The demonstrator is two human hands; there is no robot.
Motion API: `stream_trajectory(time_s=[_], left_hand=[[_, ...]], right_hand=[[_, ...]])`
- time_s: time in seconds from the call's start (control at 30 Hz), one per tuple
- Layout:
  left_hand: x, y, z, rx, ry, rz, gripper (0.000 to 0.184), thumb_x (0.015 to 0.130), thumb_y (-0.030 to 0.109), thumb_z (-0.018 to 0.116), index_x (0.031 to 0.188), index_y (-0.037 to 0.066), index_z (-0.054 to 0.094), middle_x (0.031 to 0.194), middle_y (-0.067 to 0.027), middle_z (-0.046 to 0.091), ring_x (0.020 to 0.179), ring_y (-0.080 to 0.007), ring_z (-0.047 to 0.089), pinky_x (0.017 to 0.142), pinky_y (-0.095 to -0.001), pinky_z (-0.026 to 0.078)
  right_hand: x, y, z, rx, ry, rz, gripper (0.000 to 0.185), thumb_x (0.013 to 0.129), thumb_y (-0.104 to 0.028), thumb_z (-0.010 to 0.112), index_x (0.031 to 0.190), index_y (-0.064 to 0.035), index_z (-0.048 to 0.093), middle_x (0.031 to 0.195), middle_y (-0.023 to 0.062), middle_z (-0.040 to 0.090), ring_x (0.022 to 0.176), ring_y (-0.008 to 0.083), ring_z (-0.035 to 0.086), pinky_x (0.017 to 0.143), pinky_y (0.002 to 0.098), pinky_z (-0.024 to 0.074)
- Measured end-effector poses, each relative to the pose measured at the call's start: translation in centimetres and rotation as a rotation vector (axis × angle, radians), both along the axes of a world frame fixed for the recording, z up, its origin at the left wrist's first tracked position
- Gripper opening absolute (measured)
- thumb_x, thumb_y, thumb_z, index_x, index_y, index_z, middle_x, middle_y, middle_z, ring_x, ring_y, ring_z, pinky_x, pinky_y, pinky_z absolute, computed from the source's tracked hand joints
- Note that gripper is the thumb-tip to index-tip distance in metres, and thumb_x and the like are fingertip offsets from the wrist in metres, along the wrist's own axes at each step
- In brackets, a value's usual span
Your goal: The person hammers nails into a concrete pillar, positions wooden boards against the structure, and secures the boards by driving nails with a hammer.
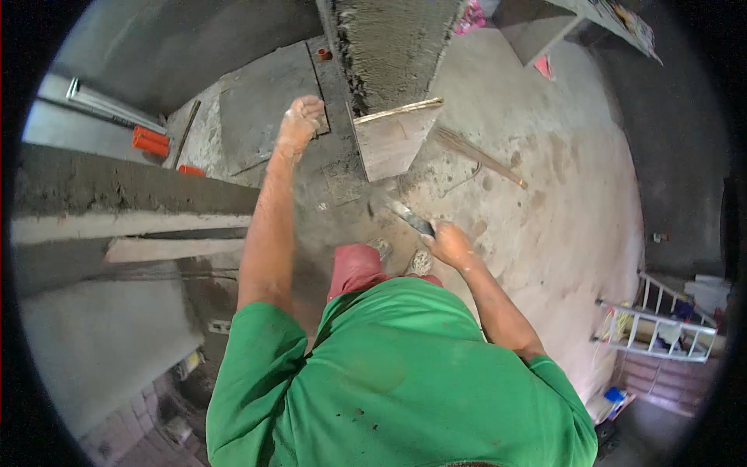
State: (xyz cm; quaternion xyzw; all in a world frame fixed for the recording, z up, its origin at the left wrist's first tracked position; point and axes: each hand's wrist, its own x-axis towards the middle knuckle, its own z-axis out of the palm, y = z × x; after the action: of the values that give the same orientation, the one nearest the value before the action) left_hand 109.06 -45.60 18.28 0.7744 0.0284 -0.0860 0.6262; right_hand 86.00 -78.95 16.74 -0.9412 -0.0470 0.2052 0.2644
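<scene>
My right hand (pixel 451 243) is closed around a slim hand tool (pixel 412 219) with a dark grip and a pale, blurred end. The tool points up and left, over the floor near my shoes; its exact kind is unclear. My left hand (pixel 302 121), coated in whitish dust, is raised with its fingers curled in. Whatever it may hold is hidden. Just right of that hand stands a rough grey plastered column (pixel 397 47). A flat board (pixel 395 144) with a pale, ragged top edge sits at the column's lower end.
A long wooden strip (pixel 482 158) lies on the floor right of the board. At left, a plastered ledge (pixel 132 183) juts toward my left arm. Orange pipe pieces (pixel 150 142) rest beyond it. An aluminium ladder (pixel 661 331) is at the right.
</scene>
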Motion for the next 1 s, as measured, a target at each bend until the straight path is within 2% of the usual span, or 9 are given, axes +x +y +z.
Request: stream_trajectory(time_s=[0.13,0.3,0.37,0.5,0.6,0.7,0.8,0.87,1.0], left_hand=[[-2.2,1.9,3.6,-0.089,-0.160,0.127,0.055,0.079,-0.011,0.047,0.133,-0.002,0.046,0.136,-0.0195,0.056,0.132,-0.0295,0.051,0.104,-0.0354,0.041],[-5.2,5.4,0.2,-0.203,0.020,0.300,0.046,0.086,-0.004,0.050,0.132,0.000,0.048,0.133,-0.0170,0.059,0.125,-0.0264,0.054,0.095,-0.0343,0.046],[-6.8,6.2,-1.5,-0.209,0.066,0.323,0.032,0.094,0.010,0.060,0.125,0.006,0.054,0.118,-0.0066,0.066,0.104,-0.0160,0.061,0.086,-0.0305,0.048],[-8.2,6.5,-4.5,-0.151,0.201,0.365,0.035,0.090,0.032,0.071,0.114,0.010,0.060,0.108,-0.0017,0.066,0.097,-0.0138,0.061,0.081,-0.0317,0.050],[-10.5,6.1,-9.1,-0.078,0.246,0.348,0.018,0.086,0.020,0.064,0.101,0.009,0.062,0.091,-0.0007,0.063,0.080,-0.0154,0.059,0.071,-0.0352,0.050],[-15.1,11.7,-26.3,-0.141,0.443,0.103,0.017,0.095,0.025,0.062,0.108,0.013,0.060,0.098,0.0003,0.061,0.088,-0.0138,0.057,0.072,-0.0331,0.048],[-20.4,9.2,-26.9,0.254,0.562,-0.401,0.018,0.095,0.027,0.060,0.105,0.012,0.062,0.099,-0.0034,0.062,0.090,-0.0168,0.058,0.075,-0.0350,0.048],[-22.7,6.8,-26.6,0.351,0.620,-0.717,0.019,0.095,0.028,0.059,0.103,0.011,0.063,0.099,-0.0059,0.063,0.091,-0.0187,0.059,0.077,-0.0364,0.048],[-22.5,1.3,-25.6,0.473,0.601,-1.047,0.023,0.094,0.030,0.057,0.100,0.010,0.066,0.100,-0.0108,0.065,0.094,-0.0227,0.061,0.081,-0.0390,0.048]], right_hand=[[5.2,3.4,0.1,-0.033,-0.061,0.182,0.031,0.087,-0.029,0.065,0.100,-0.0009,0.063,0.092,0.0268,0.067,0.091,0.0447,0.065,0.079,0.0518,0.0513],[10.5,7.9,2.9,-0.073,-0.138,0.241,0.030,0.090,-0.025,0.063,0.107,-0.0003,0.060,0.096,0.0229,0.067,0.094,0.0421,0.066,0.084,0.0502,0.0524],[11.2,8.8,2.8,-0.070,-0.132,0.182,0.031,0.090,-0.025,0.063,0.107,0.0000,0.059,0.097,0.0233,0.068,0.094,0.0415,0.066,0.084,0.0499,0.0525],[12.7,7.4,2.1,-0.063,-0.052,0.089,0.034,0.090,-0.028,0.063,0.110,-0.0008,0.060,0.098,0.0238,0.068,0.096,0.0410,0.066,0.085,0.0508,0.0524],[10.9,5.3,3.3,0.026,-0.138,0.124,0.034,0.088,-0.032,0.063,0.109,-0.0043,0.061,0.095,0.0241,0.068,0.093,0.0432,0.066,0.084,0.0526,0.0523],[8.2,1.5,3.3,0.064,0.016,0.138,0.037,0.086,-0.035,0.066,0.107,-0.0046,0.063,0.096,0.0240,0.068,0.093,0.0424,0.066,0.082,0.0518,0.0520],[2.9,-4.4,-1.5,0.089,0.084,0.100,0.042,0.084,-0.042,0.062,0.103,-0.0053,0.062,0.090,0.0232,0.068,0.088,0.0418,0.066,0.079,0.0525,0.0519],[-1.8,-8.8,-5.7,0.044,0.298,-0.019,0.044,0.086,-0.044,0.061,0.108,-0.0057,0.063,0.092,0.0242,0.068,0.089,0.0414,0.066,0.081,0.0527,0.0518],[-14.1,-18.2,-14.6,0.163,0.331,-0.374,0.055,0.085,-0.051,0.064,0.111,-0.0032,0.065,0.094,0.0256,0.069,0.089,0.0418,0.067,0.079,0.0510,0.0519]])
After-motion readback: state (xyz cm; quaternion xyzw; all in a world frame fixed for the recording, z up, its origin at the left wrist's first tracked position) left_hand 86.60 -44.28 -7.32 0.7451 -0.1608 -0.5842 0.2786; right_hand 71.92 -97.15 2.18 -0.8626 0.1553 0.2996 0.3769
